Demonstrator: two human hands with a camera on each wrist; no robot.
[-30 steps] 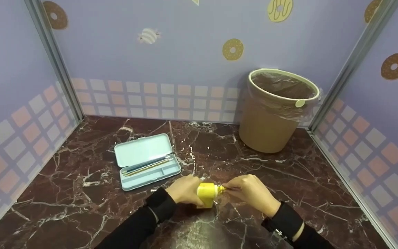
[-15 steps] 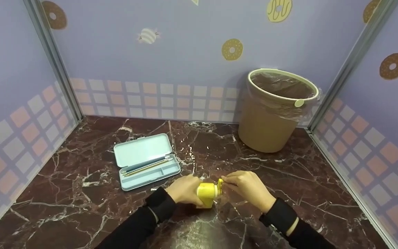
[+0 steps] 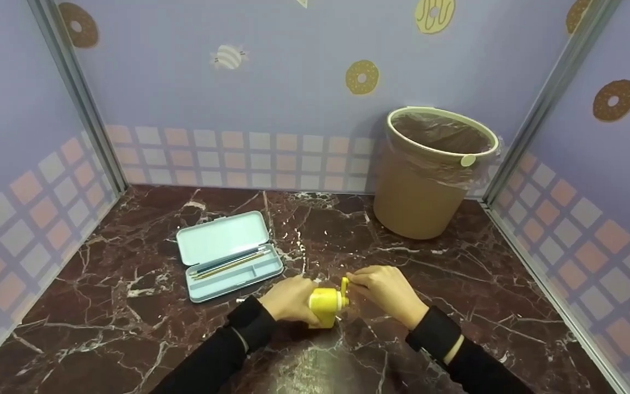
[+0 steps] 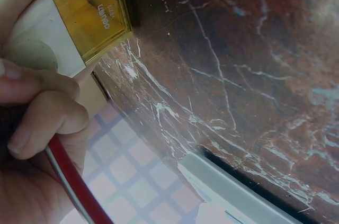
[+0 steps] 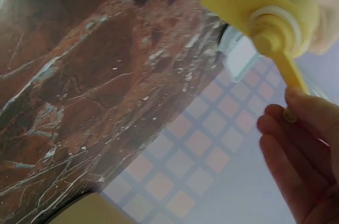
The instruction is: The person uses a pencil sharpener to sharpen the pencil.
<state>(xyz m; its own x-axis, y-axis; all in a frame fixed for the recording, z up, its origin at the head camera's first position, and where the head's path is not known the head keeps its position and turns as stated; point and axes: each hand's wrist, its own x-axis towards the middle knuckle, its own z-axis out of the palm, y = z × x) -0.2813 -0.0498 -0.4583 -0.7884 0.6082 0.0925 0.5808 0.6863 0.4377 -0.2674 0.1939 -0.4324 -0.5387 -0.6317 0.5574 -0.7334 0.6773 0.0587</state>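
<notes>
A yellow hand-crank pencil sharpener sits on the dark marbled table in front of me. My left hand grips its body from the left. In the left wrist view, a red pencil with a silver stripe runs under that hand's curled fingers; its far end is hidden. Also there, the sharpener's see-through amber shavings drawer has dark bits inside. My right hand pinches the knob of the yellow crank, whose arm points upward in the head view.
To the left lies an opened light-blue pencil case with several pencils in it. A brown bin with a plastic liner stands at the back right. Pale crumbs are scattered mid-table. Patterned walls enclose the back and sides.
The crank has turned from pointing toward the right hand to standing up, and the right hand has moved with it, slightly up and left. The left hand and sharpener stay put.
</notes>
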